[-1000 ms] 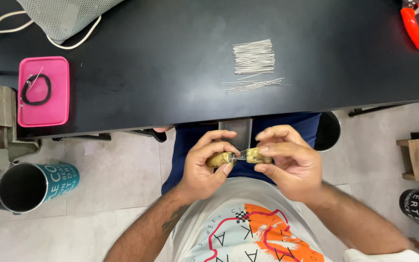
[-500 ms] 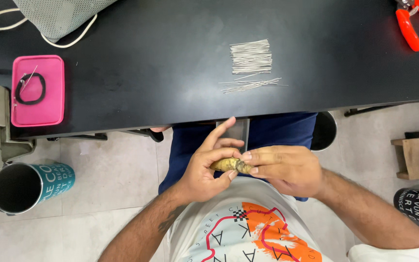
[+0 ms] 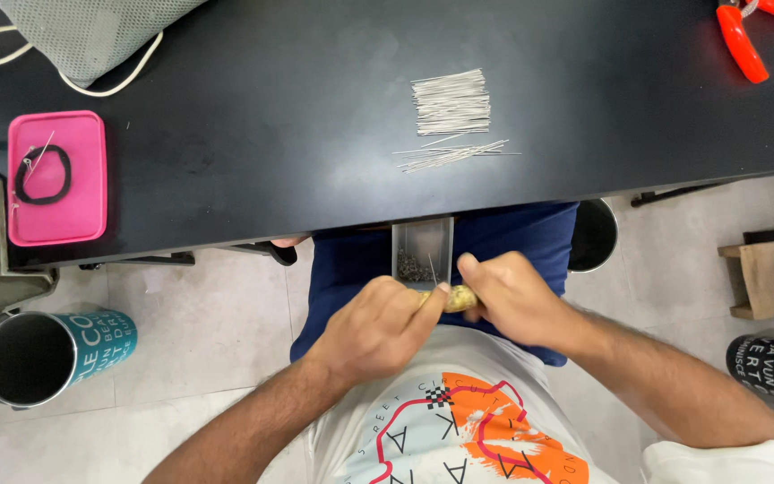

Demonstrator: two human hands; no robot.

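The black table (image 3: pixel 270 134) stretches ahead of me, its small metal tray (image 3: pixel 422 251) jutting over my lap. Just below it, my left hand (image 3: pixel 378 327) and right hand (image 3: pixel 508 296) both close on a small yellowish piece (image 3: pixel 459 298) between them

Left hand (image 3: pixel 378 327) fingers now curled closed
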